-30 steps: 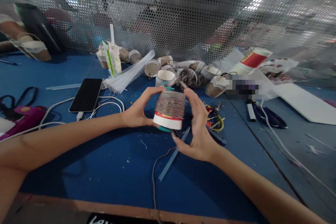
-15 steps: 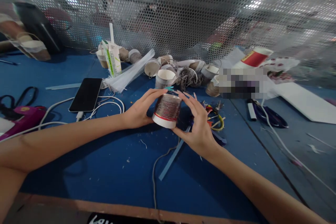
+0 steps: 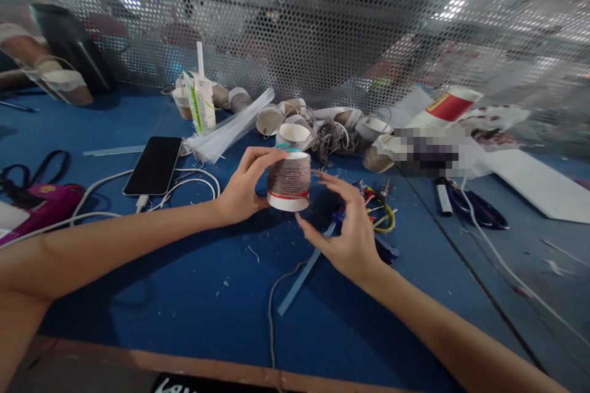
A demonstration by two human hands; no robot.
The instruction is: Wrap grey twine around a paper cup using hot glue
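Observation:
A paper cup (image 3: 289,177) wound with grey-brown cord is held above the blue table, its wide white rim facing down and a thin red band showing beside the rim. My left hand (image 3: 249,187) grips it from the left, thumb low and fingers near the top. On the right, my right hand (image 3: 345,221) is open, fingers apart, with its thumb tip close under the rim; whether the thumb touches cannot be made out. Just behind the held cup stands another white cup (image 3: 294,134).
A phone (image 3: 154,166) on a white cable lies left, beyond a purple glue gun (image 3: 46,206). Several cord-wrapped cups and a tangle of cord (image 3: 335,140) line the mesh panel (image 3: 322,31). A drink carton (image 3: 201,104), scissors (image 3: 387,212) and a blue strip (image 3: 304,276) also lie about.
The cup has been raised a little and tilted more upright. My right fingers have come away from its top and side, while my left hand keeps hold.

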